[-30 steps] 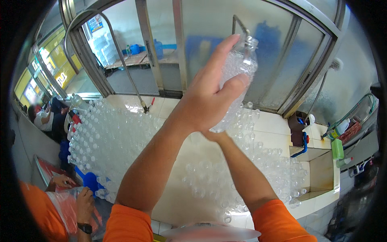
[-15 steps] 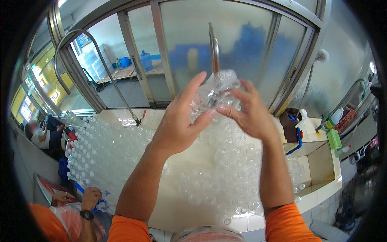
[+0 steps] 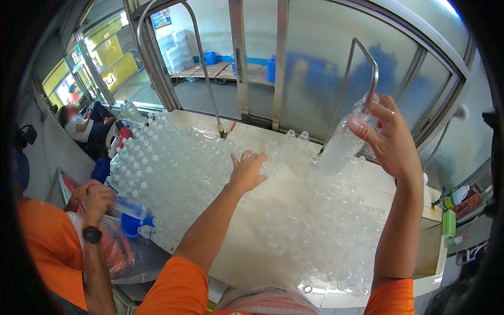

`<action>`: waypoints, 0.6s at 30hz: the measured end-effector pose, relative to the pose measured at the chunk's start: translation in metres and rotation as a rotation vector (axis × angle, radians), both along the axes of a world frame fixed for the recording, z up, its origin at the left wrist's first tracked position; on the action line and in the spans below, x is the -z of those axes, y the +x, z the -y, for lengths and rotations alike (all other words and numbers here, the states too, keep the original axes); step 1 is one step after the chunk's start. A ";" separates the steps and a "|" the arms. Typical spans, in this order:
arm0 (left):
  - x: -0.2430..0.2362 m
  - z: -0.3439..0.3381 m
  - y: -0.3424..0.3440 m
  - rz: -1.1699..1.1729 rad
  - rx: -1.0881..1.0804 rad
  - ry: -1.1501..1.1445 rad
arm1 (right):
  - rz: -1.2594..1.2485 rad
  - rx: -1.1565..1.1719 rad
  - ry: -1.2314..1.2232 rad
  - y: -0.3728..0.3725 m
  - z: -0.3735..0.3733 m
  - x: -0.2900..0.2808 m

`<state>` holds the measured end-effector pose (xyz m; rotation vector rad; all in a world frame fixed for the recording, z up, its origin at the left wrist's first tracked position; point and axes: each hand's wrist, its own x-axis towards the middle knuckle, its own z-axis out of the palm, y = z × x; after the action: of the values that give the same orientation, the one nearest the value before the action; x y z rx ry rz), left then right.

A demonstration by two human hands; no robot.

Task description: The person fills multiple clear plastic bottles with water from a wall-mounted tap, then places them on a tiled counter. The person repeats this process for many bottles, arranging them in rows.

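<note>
At the upper right, my right hand (image 3: 389, 139) grips a clear plastic bottle (image 3: 338, 149), tilted, with its neck at the downturned end of a bent steel spout (image 3: 373, 81). Water inside looks bubbly. My left hand (image 3: 248, 172) is over standing clear bottles at the middle of the counter, fingers curved and apart; any contact with them is unclear. A dense group of bottles (image 3: 157, 163), several with white caps, stands to the left. Another cluster (image 3: 325, 241) without visible caps stands toward the front right on the white tiled counter (image 3: 247, 226).
A co-worker in orange (image 3: 44, 241) holds a clear bottle (image 3: 131, 207) above a blue container (image 3: 132, 227) at left. A seated person (image 3: 79, 128) is behind. A second tall spout (image 3: 212, 100), sliding glass doors (image 3: 310, 89), a tiled basin (image 3: 426, 247) and green plastic box (image 3: 449, 223) border the counter.
My hands, together on a bottle earlier, have separated: the right moved rightward with the bottle, the left dropped to the standing bottles. The co-worker has raised a bottle. The view has shifted.
</note>
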<state>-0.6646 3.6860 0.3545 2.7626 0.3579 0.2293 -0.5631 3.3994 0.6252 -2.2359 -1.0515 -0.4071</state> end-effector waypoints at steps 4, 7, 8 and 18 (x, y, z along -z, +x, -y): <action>0.012 -0.010 -0.005 -0.115 -0.125 0.129 | -0.020 0.004 0.022 -0.003 -0.003 -0.001; -0.001 -0.011 -0.001 -0.262 -0.151 0.110 | 0.011 0.004 0.027 -0.001 -0.001 -0.001; -0.010 -0.010 0.001 -0.303 -0.166 0.069 | 0.034 0.004 0.025 0.001 -0.001 -0.001; -0.188 0.094 0.042 0.668 0.496 -0.664 | 0.122 0.009 0.140 0.004 -0.010 -0.023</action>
<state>-0.6224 3.5923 0.5421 1.8931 -0.3621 0.7182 -0.5591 3.4089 0.6483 -2.1141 -1.0418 -0.6090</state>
